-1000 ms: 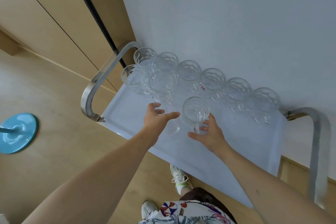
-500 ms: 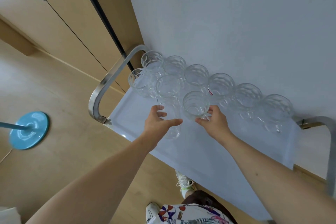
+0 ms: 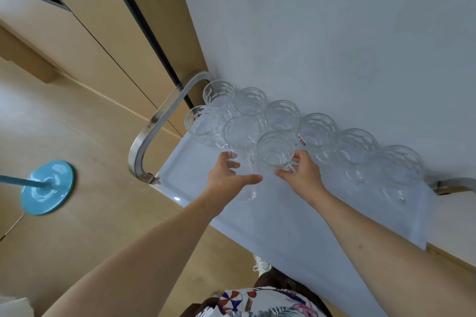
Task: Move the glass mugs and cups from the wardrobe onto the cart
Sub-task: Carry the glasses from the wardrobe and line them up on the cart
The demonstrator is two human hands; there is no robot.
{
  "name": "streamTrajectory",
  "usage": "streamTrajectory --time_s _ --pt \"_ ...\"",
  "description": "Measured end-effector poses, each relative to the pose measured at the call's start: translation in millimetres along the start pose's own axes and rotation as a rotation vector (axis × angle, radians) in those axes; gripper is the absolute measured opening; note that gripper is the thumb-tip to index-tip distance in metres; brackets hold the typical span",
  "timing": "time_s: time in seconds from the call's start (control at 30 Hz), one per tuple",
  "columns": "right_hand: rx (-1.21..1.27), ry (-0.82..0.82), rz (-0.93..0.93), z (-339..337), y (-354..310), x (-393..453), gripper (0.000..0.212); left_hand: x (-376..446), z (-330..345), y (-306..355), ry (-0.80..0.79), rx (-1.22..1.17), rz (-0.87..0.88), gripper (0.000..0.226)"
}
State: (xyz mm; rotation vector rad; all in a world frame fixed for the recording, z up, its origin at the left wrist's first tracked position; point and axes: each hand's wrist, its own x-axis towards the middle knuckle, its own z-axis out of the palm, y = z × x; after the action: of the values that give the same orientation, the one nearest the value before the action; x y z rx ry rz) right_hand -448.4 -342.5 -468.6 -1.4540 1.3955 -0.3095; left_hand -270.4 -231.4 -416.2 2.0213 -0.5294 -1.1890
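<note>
Here the pale blue cart (image 3: 296,226) stands against a light wall (image 3: 334,20), its top surface framed at either end by a bent metal handle (image 3: 154,126). Along the wall side of the surface runs a row of faceted glass mugs (image 3: 318,130), touching or nearly touching one another, with a second, shorter row just in front at the left end. The left hand (image 3: 229,177) has its fingers spread and curved around a tall clear glass (image 3: 248,185) standing on the surface. The right hand (image 3: 302,175) pinches the near mug (image 3: 275,150) at its handle side, thumb low against the base. A teal round stand base (image 3: 47,186) sits on the wooden floor, well apart.
</note>
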Motion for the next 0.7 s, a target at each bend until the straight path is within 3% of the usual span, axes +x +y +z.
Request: streamTrajectory --time_s 0.37,0.7 --pt "-0.039 0.023 0.037 -0.1 -12.9 -12.5 0.069 13.7 -17.0 0.0 -0.079 -0.023 0.022 0.088" --pt "-0.265 0.286 0.146 29.6 -39.1 -78.1 0.096 21.8 -85.1 0.5 -0.206 0.035 0.184 0.089"
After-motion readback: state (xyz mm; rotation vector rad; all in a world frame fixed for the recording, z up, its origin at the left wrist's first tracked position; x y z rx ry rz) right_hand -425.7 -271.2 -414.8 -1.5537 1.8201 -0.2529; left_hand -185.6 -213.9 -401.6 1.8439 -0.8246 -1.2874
